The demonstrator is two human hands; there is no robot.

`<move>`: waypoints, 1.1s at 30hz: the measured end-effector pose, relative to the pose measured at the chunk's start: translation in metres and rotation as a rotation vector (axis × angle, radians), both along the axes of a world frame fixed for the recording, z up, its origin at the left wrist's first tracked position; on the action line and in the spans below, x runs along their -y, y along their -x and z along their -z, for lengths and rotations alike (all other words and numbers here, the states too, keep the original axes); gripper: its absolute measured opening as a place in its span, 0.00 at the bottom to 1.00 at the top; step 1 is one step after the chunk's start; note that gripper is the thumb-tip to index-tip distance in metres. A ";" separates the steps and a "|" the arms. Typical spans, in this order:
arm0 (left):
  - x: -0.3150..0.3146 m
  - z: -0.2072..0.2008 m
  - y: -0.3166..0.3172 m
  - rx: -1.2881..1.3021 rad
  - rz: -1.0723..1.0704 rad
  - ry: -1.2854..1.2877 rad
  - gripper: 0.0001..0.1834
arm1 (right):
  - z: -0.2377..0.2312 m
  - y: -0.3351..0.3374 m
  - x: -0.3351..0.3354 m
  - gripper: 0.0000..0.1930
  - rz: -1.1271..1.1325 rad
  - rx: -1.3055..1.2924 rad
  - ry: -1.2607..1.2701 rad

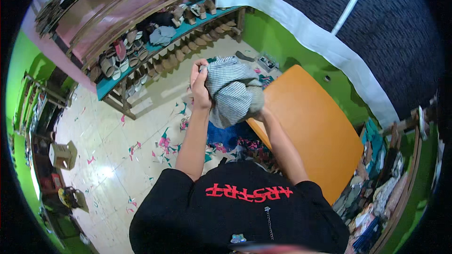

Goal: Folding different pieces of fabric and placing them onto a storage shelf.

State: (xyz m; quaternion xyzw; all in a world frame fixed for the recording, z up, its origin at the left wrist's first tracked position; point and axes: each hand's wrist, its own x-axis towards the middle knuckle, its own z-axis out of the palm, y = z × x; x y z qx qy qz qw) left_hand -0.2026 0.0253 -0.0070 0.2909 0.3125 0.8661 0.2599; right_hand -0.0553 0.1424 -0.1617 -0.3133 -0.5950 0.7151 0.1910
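Observation:
In front of me I hold up a bunched grey-and-white checkered cloth (230, 91), with a plainer grey-green part on its right side. The fingers of my left hand (199, 87) are closed on the cloth's upper left edge. My right hand (263, 114) is at the lower right of the bundle, and folds hide most of its fingers. The cloth hangs in the air beside the left edge of an orange table (306, 127). Its full shape cannot be made out in the folds.
A teal-topped wooden bench (179, 33) with rows of shoes stands at the back left. Pink and green scraps (165, 143) litter the tiled floor. A blue cloth (221, 134) lies below the bundle. Piled fabrics (376, 193) fill the right side.

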 end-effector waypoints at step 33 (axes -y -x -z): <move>-0.118 0.194 -0.260 -1.260 0.383 1.025 0.19 | 0.064 -0.406 -0.008 0.31 0.508 0.949 -0.168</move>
